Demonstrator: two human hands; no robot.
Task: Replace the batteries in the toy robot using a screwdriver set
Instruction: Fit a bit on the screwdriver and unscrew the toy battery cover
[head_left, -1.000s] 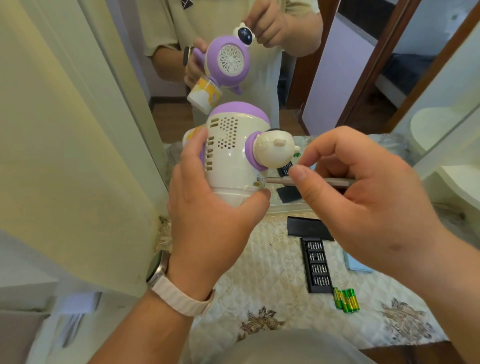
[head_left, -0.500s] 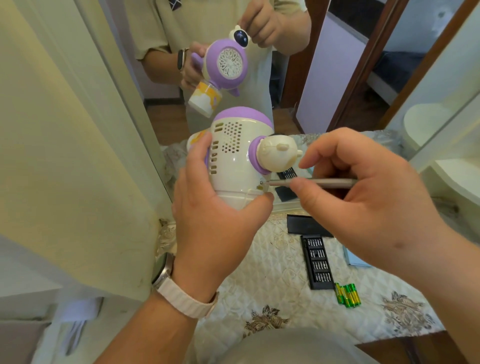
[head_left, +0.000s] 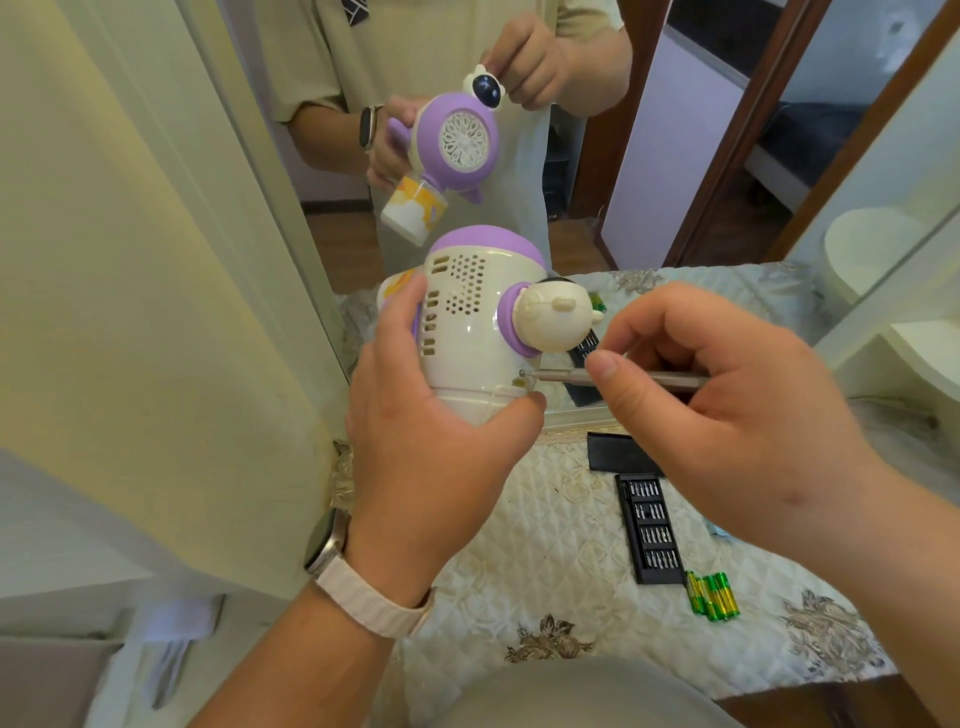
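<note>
Batteries and bit case lay nearest on the quilted table, then my left hand wrapped round the toy robot held above it, right hand pinching the screwdriver with its tip at the compartment screw, unscrewing step underway, next needing steady turns.
</note>
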